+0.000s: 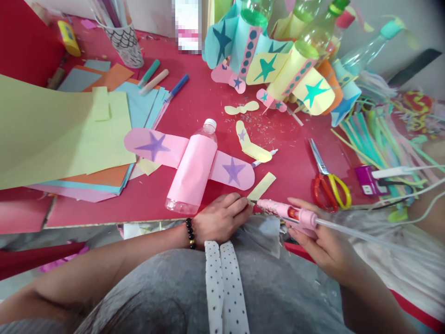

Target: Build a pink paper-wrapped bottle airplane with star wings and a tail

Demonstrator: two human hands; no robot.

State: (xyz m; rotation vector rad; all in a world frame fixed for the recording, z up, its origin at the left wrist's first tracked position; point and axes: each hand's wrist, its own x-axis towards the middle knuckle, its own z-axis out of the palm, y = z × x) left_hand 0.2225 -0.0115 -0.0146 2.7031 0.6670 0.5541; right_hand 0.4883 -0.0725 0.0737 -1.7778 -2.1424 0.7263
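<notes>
My right hand (323,236) is wrapped round a pink hot glue gun (288,214), with a long clear glue stick (358,236) coming out of its back. The gun's nozzle points left, close by the fingertips of my left hand (224,215). Those fingers are closed at the near end of a short yellow paper strip (263,186), at the table's front edge. Just beyond lies a plastic bottle (193,174) wrapped in pink paper, its wide pink wings marked with purple stars. A bent yellow paper piece (252,146) with a purple star lies to its right, by a pen (266,158).
Scissors (323,174) with red and yellow handles lie to the right, near a purple box (370,180) with cables. Finished bottle planes (267,65) stand at the back. Paper sheets (104,134), markers (179,87) and a pen cup (125,44) occupy the left.
</notes>
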